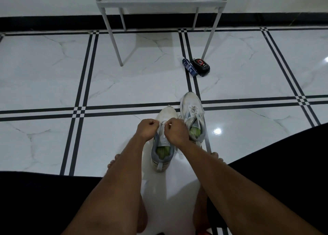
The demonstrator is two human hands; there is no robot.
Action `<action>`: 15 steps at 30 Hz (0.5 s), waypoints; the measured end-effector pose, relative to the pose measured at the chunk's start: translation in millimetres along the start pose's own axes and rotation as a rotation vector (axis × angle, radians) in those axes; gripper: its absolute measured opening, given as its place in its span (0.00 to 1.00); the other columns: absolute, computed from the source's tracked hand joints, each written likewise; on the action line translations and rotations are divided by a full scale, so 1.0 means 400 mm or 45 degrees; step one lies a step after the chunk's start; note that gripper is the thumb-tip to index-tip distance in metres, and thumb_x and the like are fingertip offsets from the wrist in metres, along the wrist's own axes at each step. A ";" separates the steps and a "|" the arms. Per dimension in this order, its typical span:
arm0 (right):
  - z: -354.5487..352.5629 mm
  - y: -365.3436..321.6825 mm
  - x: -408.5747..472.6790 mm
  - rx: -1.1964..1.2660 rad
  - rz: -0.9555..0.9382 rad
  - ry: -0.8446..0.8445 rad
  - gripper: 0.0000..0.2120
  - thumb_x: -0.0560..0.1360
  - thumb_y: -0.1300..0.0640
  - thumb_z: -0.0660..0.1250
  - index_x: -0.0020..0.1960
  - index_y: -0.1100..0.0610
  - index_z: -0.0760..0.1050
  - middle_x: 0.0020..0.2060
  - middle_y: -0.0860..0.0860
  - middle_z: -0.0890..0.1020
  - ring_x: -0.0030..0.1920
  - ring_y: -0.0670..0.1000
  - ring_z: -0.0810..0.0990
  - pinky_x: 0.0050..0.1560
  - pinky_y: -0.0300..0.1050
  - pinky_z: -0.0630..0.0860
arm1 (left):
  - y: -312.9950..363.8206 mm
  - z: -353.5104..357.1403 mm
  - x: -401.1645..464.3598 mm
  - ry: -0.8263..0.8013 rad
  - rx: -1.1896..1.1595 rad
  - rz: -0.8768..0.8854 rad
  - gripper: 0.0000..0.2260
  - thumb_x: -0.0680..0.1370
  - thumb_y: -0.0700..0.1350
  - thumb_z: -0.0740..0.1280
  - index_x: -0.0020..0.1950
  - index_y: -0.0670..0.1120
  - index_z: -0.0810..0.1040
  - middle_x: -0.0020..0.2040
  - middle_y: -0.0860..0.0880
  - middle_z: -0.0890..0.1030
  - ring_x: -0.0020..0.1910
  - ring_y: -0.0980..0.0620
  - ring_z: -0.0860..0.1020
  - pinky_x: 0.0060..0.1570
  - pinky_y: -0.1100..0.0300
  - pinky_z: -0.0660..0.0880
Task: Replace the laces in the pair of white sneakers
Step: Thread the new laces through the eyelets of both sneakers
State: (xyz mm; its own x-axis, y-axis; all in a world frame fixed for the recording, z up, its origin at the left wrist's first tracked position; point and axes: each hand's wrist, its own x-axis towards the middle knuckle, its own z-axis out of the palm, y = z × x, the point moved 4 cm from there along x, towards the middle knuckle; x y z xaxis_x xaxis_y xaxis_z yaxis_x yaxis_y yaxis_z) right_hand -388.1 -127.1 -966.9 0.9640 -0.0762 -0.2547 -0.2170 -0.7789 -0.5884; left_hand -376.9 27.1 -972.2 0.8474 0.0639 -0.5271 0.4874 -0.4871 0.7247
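Your left hand (148, 129) and right hand (175, 131) each pinch, I think, the soft, floppy lace (164, 123) on the near sneaker (164, 146); hold it near its tips. The other sneaker (192, 116) sits at two o'clock.

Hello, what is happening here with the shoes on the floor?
A person sits on the tiled floor working on the near sneaker. The left hand and the right hand are both closed over its lacing area, each apparently pinching a white lace. The far sneaker stands beside it, laced and untouched. Two small dark packages lie near a white rack.
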 end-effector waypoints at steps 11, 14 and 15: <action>0.001 -0.018 -0.005 -0.231 -0.133 0.009 0.13 0.82 0.54 0.62 0.52 0.60 0.83 0.51 0.58 0.83 0.52 0.60 0.83 0.52 0.53 0.80 | -0.016 0.006 -0.009 -0.036 -0.163 -0.089 0.10 0.78 0.42 0.67 0.50 0.44 0.88 0.50 0.45 0.87 0.48 0.48 0.82 0.57 0.48 0.81; 0.005 -0.034 -0.004 -0.455 -0.242 -0.062 0.11 0.80 0.52 0.66 0.55 0.58 0.81 0.54 0.57 0.82 0.56 0.59 0.81 0.53 0.53 0.80 | -0.022 0.012 -0.008 -0.075 -0.235 -0.141 0.09 0.74 0.43 0.69 0.47 0.44 0.88 0.44 0.48 0.87 0.44 0.45 0.83 0.51 0.50 0.83; 0.007 -0.039 -0.005 -0.529 -0.280 -0.087 0.12 0.80 0.51 0.67 0.57 0.57 0.80 0.56 0.56 0.81 0.58 0.58 0.80 0.54 0.54 0.79 | -0.022 0.015 -0.008 -0.078 -0.277 -0.178 0.09 0.74 0.43 0.69 0.47 0.41 0.87 0.42 0.46 0.86 0.42 0.45 0.82 0.49 0.49 0.83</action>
State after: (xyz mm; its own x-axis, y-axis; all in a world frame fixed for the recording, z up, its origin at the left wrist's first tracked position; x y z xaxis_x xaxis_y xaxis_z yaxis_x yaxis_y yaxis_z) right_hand -387.0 -113.2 -959.5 0.9649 0.1488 -0.2164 0.0844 -0.9560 -0.2809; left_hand -385.3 25.9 -979.6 0.7576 0.0614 -0.6498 0.6383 -0.2778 0.7179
